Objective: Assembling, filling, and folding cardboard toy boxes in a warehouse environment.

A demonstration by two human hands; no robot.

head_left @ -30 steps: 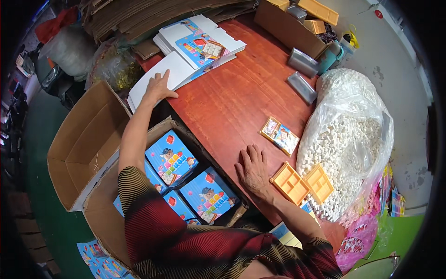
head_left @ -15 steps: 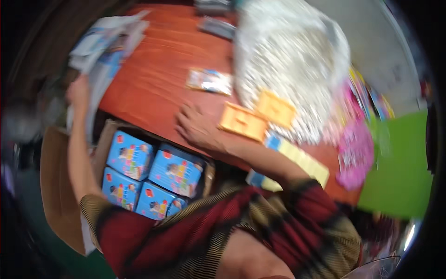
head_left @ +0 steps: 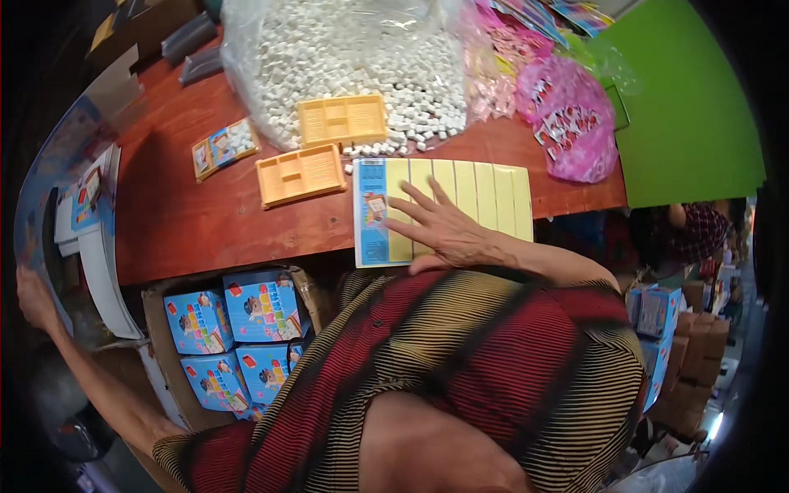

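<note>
At the far left, my left hand is closed on the edge of a printed sheet, blue and curved upward. Beside it lies a stack of white-edged printed sheets that droops over the table's edge. My right hand rests with spread fingers on a pale yellow sheet marked in strips, with a blue printed band at its left end. Just beyond it are two orange compartment trays, one on the table and one leaning on small white pieces.
An open carton of blue printed boxes stands below the table's front edge. A small packed tray lies on the red table. At right are a pink bag and a green panel.
My view has swung left. The left hand has moved outward, lifting the printed sheet away from its stack. My right hand has shifted from bare table onto the yellow sheet.
</note>
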